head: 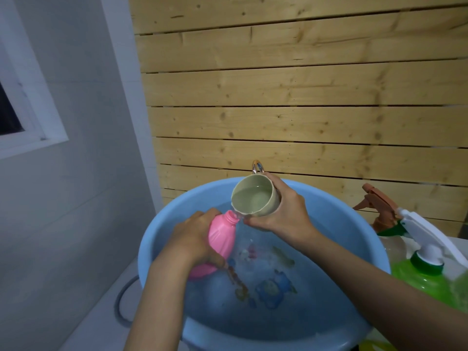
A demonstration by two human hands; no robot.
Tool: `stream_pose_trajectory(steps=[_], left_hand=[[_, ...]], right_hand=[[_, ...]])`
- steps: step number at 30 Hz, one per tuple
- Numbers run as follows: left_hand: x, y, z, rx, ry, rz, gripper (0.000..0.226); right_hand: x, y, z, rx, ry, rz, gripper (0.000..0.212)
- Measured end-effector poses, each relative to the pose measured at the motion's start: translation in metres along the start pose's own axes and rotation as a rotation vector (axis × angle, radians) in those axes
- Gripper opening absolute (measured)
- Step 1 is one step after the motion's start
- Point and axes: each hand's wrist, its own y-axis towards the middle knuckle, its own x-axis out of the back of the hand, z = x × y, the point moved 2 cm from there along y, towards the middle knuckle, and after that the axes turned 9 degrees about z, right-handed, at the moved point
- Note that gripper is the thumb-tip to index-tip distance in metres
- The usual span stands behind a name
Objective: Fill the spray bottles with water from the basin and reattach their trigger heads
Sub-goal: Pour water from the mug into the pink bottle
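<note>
A pink spray bottle [222, 234] without its trigger head leans over the water in the blue basin [167, 224], neck up and to the right. My left hand [195, 239] grips its body. My right hand [281, 214] holds a pale green cup [253, 198] with water in it, tilted so its lip meets the bottle's open neck. A thin stream runs at the neck. The basin holds water, and a printed pattern shows on its bottom.
A green spray bottle [425, 277] with a white trigger head [428, 236] stands right of the basin. Behind it is a brown trigger head [379, 206]. A wooden plank wall stands behind. A grey hose [121, 305] curves at the basin's left.
</note>
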Motion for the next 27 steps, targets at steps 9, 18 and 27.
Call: stream_pose_trajectory(steps=[9,18,27], left_hand=[[-0.0007,0.0009,0.0005,-0.002,0.028,0.003,0.087],[-0.0018,0.0019,0.0026,-0.002,0.021,0.011,0.088],[-0.0024,0.0027,0.0030,-0.009,0.011,0.010,0.087]], right_hand=[[0.0005,0.0001,0.0001,0.009,-0.057,0.013,0.086],[-0.0006,0.0006,-0.0009,0.016,-0.067,-0.001,0.089],[-0.0012,0.0009,-0.0013,0.031,-0.093,-0.009,0.092]])
